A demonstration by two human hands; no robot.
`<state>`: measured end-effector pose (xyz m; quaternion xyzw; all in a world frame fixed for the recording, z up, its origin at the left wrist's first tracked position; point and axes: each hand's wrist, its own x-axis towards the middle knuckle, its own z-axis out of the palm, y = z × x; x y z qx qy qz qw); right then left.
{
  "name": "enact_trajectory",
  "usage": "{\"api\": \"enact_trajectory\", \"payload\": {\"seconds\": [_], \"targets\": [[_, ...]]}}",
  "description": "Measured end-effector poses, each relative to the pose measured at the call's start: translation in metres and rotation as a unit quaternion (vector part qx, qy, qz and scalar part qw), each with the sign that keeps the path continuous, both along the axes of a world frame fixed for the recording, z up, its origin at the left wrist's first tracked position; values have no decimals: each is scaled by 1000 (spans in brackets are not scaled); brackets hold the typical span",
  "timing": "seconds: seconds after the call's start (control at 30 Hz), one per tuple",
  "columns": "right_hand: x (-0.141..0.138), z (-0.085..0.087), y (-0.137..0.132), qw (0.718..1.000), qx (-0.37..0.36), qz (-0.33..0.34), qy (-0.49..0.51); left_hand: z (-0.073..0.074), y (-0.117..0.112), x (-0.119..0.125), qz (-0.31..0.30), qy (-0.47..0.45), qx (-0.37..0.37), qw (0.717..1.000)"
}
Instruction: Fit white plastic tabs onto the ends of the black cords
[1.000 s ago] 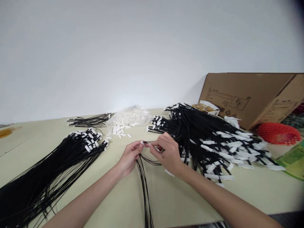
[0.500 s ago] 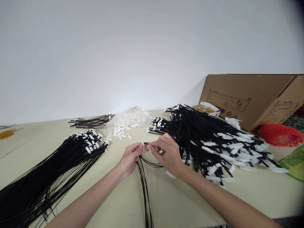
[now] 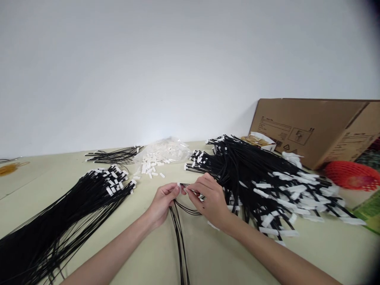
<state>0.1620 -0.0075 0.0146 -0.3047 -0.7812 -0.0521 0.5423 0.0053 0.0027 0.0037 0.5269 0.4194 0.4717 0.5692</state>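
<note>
Both hands sit lower in view than before | left hand [image 3: 162, 202] and right hand [image 3: 208, 196] pinch thin black cables [image 3: 179, 221]

Cardboard box [image 3: 320, 128] cut off rightward.

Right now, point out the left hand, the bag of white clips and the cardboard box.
left hand [image 3: 162, 202], head view, back of the hand.
bag of white clips [image 3: 166, 150], head view, middle of the clear bag.
cardboard box [image 3: 314, 128], head view, its broad brown face.
</note>
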Motion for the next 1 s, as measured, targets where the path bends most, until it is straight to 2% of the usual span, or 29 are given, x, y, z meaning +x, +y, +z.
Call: {"api": "enact_trajectory", "payload": {"seconds": [0.33,0.63,1.0], "targets": [[0,2,-2,1000,-6,-21,3,4,-7,0,-12,-7,-22,1000],[3,3,-1,999,-8,27,18,3,-6,-1,-3,-19,-35,999],[2,1,0,1000,-8,17,19,5,-7,0,-10,-12,-24,1000]]}}
